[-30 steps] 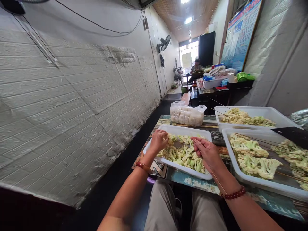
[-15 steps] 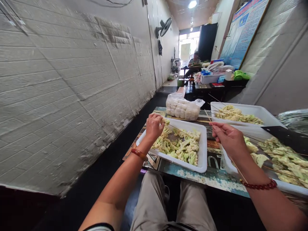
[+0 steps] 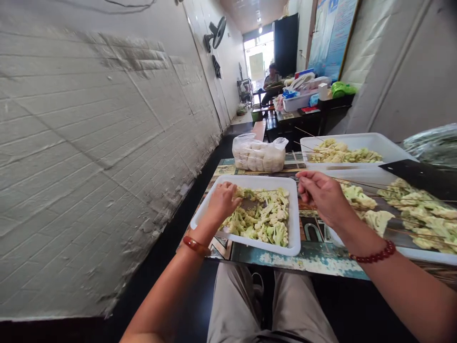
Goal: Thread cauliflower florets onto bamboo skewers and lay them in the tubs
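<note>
A white tray [image 3: 294, 228] of loose cauliflower florets [image 3: 267, 221] lies on the table in front of me. My left hand [image 3: 222, 202] reaches into its left side, fingers curled around a floret at the tray's near-left corner. My right hand [image 3: 321, 193] hovers just right of the tray, above the gap to the neighbouring tray. Its fingers pinch a thin bamboo skewer [image 3: 319, 227] that runs under the palm. Both wrists wear bead bracelets.
A larger white tray [image 3: 421, 255] of skewered cauliflower sits at the right, with a dark flat blade [image 3: 421, 175] over it. Another tray [image 3: 389, 145] and a plastic bag of white pieces [image 3: 259, 155] lie farther back. A brick wall runs along the left. A person [image 3: 272, 76] sits far off.
My left hand dropped from holding a floret above the tray's far edge down into the florets. My right hand with the skewer swung right, off the tray. The view tilted.
</note>
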### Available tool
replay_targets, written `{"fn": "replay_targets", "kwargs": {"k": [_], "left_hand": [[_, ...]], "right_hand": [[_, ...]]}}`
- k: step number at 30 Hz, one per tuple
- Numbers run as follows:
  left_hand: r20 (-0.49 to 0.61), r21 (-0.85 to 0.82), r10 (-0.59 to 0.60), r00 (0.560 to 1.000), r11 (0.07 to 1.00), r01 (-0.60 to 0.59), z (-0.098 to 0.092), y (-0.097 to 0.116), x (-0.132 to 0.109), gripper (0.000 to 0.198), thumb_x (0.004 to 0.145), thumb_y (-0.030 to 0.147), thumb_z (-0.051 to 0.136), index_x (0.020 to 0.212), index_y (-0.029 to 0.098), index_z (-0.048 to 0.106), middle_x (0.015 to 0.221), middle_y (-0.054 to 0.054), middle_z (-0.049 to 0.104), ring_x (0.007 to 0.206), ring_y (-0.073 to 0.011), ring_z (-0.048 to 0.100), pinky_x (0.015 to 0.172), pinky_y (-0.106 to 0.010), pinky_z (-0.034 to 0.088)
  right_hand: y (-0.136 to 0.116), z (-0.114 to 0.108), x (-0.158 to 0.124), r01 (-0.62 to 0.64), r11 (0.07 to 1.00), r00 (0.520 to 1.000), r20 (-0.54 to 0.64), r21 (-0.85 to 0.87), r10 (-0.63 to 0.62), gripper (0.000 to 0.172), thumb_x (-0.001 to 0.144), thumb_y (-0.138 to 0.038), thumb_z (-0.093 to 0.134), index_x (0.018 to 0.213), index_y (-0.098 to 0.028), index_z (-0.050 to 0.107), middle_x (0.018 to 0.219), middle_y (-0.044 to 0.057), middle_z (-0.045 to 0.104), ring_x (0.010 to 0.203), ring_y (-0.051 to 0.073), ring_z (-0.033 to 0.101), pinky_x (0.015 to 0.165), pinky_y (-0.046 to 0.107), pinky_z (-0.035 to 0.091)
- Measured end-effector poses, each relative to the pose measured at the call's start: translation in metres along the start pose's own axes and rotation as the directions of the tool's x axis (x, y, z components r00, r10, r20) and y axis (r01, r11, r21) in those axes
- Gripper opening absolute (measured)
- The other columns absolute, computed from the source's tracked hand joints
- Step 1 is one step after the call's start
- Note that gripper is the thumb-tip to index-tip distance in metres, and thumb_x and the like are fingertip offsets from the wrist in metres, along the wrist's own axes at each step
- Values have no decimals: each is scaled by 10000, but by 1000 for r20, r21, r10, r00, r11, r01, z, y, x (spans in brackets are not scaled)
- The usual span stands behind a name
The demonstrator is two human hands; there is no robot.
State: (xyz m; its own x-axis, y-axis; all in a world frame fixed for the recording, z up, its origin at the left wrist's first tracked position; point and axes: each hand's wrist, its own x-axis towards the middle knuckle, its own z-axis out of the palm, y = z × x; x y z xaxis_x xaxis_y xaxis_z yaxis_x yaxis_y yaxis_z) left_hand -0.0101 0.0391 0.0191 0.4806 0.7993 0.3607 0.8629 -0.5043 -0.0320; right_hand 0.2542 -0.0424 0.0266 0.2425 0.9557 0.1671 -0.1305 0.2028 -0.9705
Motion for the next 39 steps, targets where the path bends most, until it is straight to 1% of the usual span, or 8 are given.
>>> {"fn": "replay_targets", "kwargs": {"k": [4, 9, 16, 23, 30, 34, 37, 39], "left_hand": [[27, -57, 113, 993, 992, -111, -1, 32, 6, 298, 783, 233, 609, 1072, 173, 651, 1106, -109, 624, 1032, -265, 511, 895, -389, 415], [167, -215, 398, 902, 907, -361, 10, 69, 15, 237, 787, 170, 576, 998, 187, 681, 949, -86, 639, 891, -218, 521, 835, -348, 419], [156, -256, 475, 866, 866, -429, 19, 80, 21, 170, 797, 141, 534, 744, 182, 690, 809, -79, 616, 795, -194, 520, 782, -338, 408], [4, -596, 262, 965, 775, -208, 25, 65, 21, 118, 781, 148, 582, 767, 178, 695, 860, -60, 677, 835, -170, 595, 844, -323, 428], [43, -440, 394, 918, 833, -336, 31, 71, 15, 258, 707, 151, 637, 951, 199, 708, 1002, -85, 664, 926, -205, 588, 914, -365, 413], [49, -487, 386, 921, 814, -315, 39, 79, 20, 129, 732, 186, 632, 826, 188, 720, 934, -89, 671, 889, -200, 593, 914, -374, 404], [33, -707, 287, 957, 684, -181, 36, 79, 23, 83, 728, 237, 657, 731, 164, 698, 921, -91, 675, 883, -196, 599, 904, -362, 410], [87, -888, 157, 984, 460, 5, 27, 75, 21, 184, 749, 333, 656, 752, 151, 681, 909, -83, 676, 864, -186, 605, 852, -333, 441]], "right_hand": [[6, 7, -5, -46, 998, 995, 92, 47, 41, 307, 764, -399, 640, 936, -150, 590, 599, -52, 547, 427, 51, 450, 396, 175, 315], [13, 5, -7, -74, 995, 994, 81, 74, 68, 305, 766, -405, 630, 924, -145, 599, 586, -52, 540, 420, 48, 429, 393, 181, 306], [20, 6, -6, -71, 995, 993, 96, 74, 63, 290, 753, -416, 635, 901, -167, 613, 576, -58, 535, 419, 52, 427, 392, 180, 303], [17, 6, -12, -89, 989, 995, 47, 116, 84, 320, 700, -422, 682, 878, -163, 623, 566, -55, 548, 410, 48, 421, 390, 179, 289], [29, 16, -22, -99, 984, 995, 10, 149, 99, 332, 690, -439, 684, 848, -156, 615, 555, -62, 528, 415, 44, 409, 389, 173, 289], [31, 25, -27, -104, 980, 995, 19, 170, 102, 323, 697, -425, 694, 855, -155, 615, 563, -64, 531, 419, 41, 410, 396, 165, 299], [28, 30, -29, -105, 978, 994, 20, 181, 104, 322, 705, -419, 693, 867, -152, 615, 565, -67, 529, 426, 38, 411, 404, 157, 304], [26, 32, -30, -108, 977, 994, 17, 182, 107, 325, 709, -414, 688, 880, -148, 614, 566, -68, 525, 425, 36, 405, 406, 154, 304]]}}
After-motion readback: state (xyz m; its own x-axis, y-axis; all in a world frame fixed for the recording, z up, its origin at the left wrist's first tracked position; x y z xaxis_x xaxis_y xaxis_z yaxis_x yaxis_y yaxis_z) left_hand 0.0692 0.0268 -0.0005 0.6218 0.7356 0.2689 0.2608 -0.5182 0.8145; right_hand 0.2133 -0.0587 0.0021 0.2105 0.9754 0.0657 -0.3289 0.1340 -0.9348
